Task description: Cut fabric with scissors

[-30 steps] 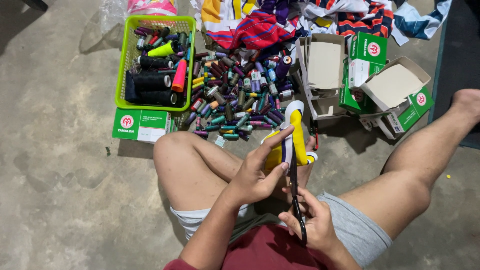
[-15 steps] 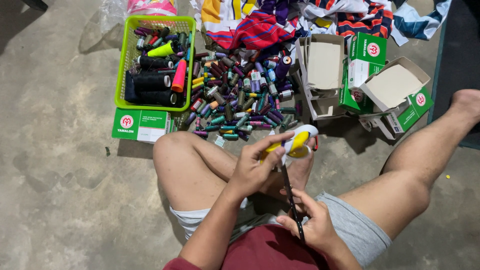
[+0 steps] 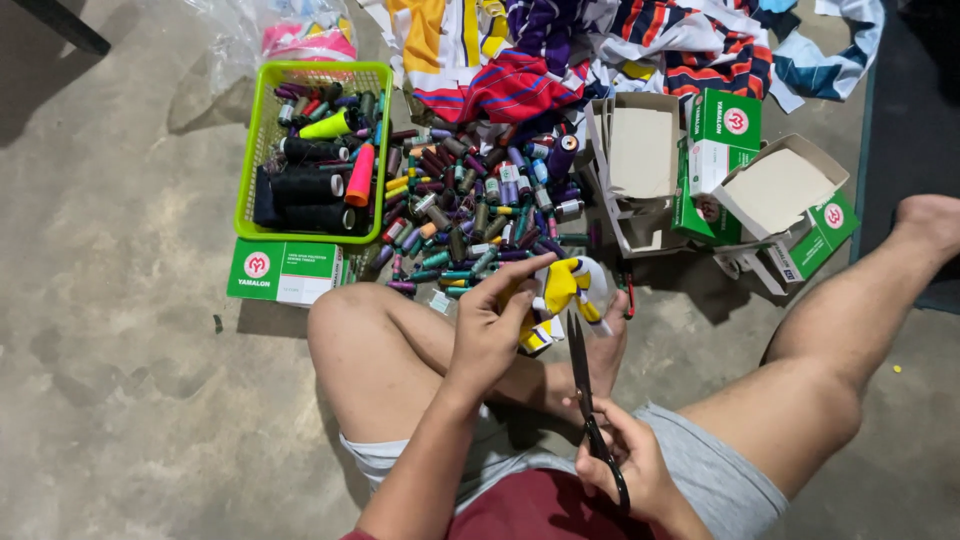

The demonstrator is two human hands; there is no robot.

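Observation:
I sit on a concrete floor with my legs bent. My left hand point(image 3: 492, 325) pinches a small yellow and white piece of cloth point(image 3: 562, 292) and holds it just above my foot. My right hand point(image 3: 628, 468) grips the handles of black scissors point(image 3: 588, 395), blades together and pointing up towards the cloth. The blade tips sit just under the cloth; whether they touch it I cannot tell.
A heap of small coloured thread spools point(image 3: 470, 205) lies ahead of my knee. A green basket point(image 3: 263, 165) of larger cones stands to the left, a green and white box point(image 3: 285, 272) in front of it. Open cardboard boxes point(image 3: 700, 170) stand at right, striped cloth point(image 3: 560, 50) beyond.
The cloth strip stood upright a second ago; it has since dropped and bunched up in my left hand. The scissors have shifted slightly right, blades still pointing up.

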